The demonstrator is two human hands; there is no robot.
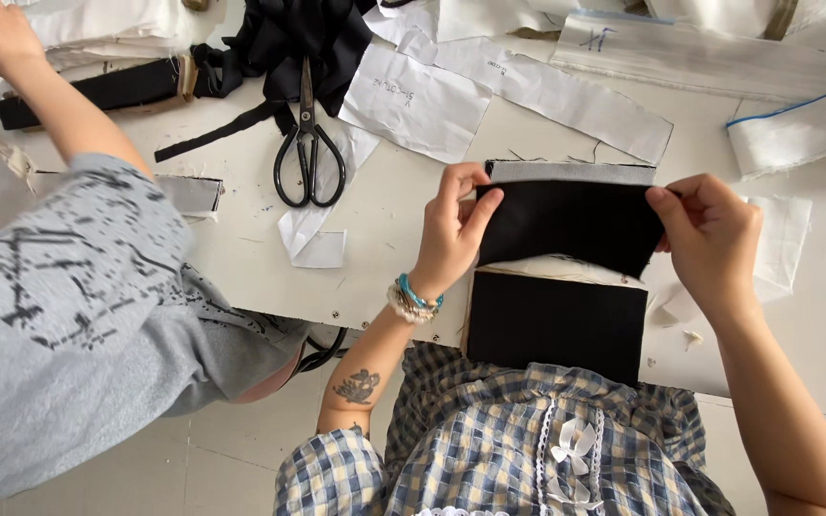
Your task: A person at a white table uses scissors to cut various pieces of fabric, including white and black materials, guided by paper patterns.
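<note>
Now both hands pinch black fabric piece [566, 225] above table [403, 201].

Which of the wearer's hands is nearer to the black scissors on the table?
Left. The left hand pinches the left edge of the black fabric piece, just right of the scissors. The right hand holds the fabric's opposite edge, farther off.

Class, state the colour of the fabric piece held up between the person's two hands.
Black, plain and unpatterned: the fabric piece, seen in the head view.
</note>
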